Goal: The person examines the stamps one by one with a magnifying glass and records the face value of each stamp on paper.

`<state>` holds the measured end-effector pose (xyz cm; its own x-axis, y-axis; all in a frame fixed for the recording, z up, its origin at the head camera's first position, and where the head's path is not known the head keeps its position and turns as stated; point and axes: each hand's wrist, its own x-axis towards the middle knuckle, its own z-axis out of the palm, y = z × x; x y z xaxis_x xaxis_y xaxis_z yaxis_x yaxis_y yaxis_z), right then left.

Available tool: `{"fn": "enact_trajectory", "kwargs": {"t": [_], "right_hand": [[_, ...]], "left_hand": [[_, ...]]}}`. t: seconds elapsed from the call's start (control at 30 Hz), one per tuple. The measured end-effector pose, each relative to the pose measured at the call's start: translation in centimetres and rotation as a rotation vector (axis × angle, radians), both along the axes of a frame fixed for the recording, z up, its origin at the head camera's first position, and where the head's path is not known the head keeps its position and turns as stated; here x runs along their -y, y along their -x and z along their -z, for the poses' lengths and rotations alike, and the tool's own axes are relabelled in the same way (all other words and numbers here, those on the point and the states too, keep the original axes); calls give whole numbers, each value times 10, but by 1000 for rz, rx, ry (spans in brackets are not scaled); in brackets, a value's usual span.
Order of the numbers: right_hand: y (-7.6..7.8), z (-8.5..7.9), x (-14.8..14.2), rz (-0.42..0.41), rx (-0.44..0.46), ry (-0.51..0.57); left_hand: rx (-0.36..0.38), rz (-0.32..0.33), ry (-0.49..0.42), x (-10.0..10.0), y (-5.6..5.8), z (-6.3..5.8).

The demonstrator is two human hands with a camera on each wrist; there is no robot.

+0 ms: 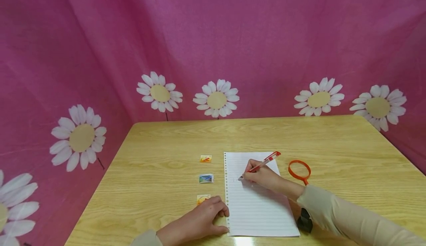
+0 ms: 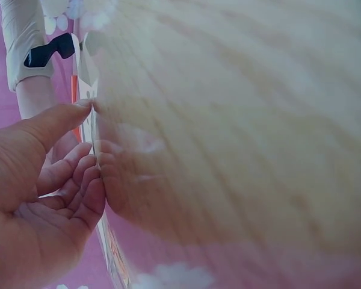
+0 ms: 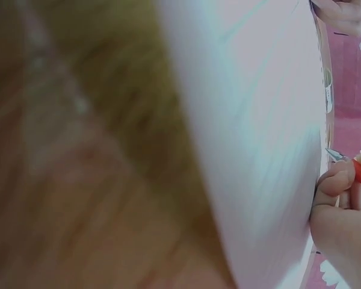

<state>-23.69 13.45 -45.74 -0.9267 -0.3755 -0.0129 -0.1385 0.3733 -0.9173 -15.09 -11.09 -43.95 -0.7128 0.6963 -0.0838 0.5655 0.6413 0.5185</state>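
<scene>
Filling most of my head view, a pink daisy-patterned curtain [image 1: 233, 35] hangs behind the wooden surface [image 1: 159, 175]. On that I see a lined sheet [image 1: 259, 216]. The left hand [image 1: 203, 218] lies at its left edge, fingers loosely bent around nothing I can see; the right hand [image 1: 263, 176] rests on the page, fingers pinched closed. Right of the sheet lies a red magnifying glass [image 1: 304, 180]. Those right fingers grip a red pen [image 1: 266, 160], tip at the sheet's upper left. Smallest, three picture cards [image 1: 206, 178] line up left of the sheet, the nearest partly covered by the left hand.
</scene>
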Motion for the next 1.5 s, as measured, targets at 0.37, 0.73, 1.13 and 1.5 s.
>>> {"fn": "enact_trajectory", "kwargs": {"t": [0.37, 0.73, 1.13, 1.5], "right_hand": [[-1, -3, -7, -10, 18, 45], [-7, -9, -12, -50, -25, 90], [-17, -13, -32, -35, -32, 115], [-24, -14, -57, 9, -40, 135]], "left_hand": [[0, 9, -5, -1, 1, 2], [47, -8, -6, 2, 1, 3], [35, 4, -30, 1, -1, 6], [24, 20, -72, 3, -2, 4]]}}
